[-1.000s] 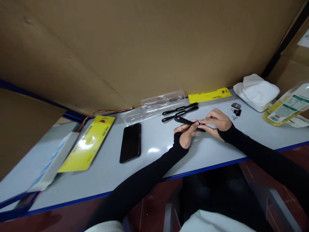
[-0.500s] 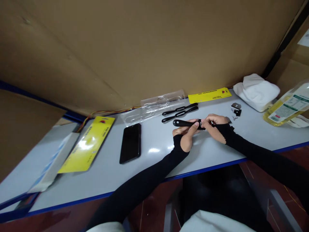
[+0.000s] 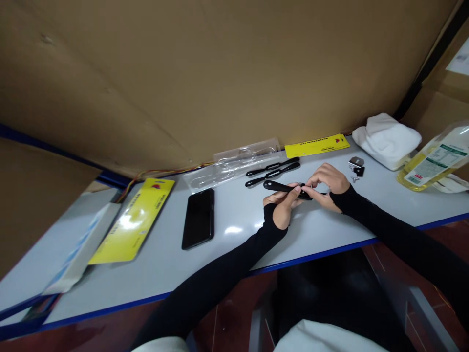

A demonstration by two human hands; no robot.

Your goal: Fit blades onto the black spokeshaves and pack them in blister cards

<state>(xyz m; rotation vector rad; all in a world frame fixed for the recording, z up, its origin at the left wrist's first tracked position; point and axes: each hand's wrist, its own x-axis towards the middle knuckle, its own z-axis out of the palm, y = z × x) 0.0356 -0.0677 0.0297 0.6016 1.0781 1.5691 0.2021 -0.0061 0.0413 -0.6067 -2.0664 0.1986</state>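
Observation:
My left hand [image 3: 284, 201] is closed around a black spokeshave [image 3: 279, 186], just above the table. One handle, with a hole at its end, points left out of the grip. My right hand [image 3: 327, 182] meets the tool's middle with thumb and fingertips pinched together, its other fingers arched. What sits between those fingertips is too small to make out. Behind the hands lie two slim black spokeshave bodies [image 3: 273, 173], side by side. To the right rest a metal plate [image 3: 356, 162], a small black piece [image 3: 358, 171] and small silver screws [image 3: 353, 179].
A black phone [image 3: 198, 218] lies left of my hands. Clear plastic packaging [image 3: 234, 164] and a yellow card [image 3: 317, 145] are along the cardboard wall. Another yellow card [image 3: 134, 220] lies at the left. A white cloth [image 3: 386, 142] and a bottle of yellow liquid [image 3: 434, 161] stand right.
My right hand has lifted and arched, its knuckles now higher above the spokeshave while the fingertips stay at its middle. My left hand keeps its hold almost unmoved.

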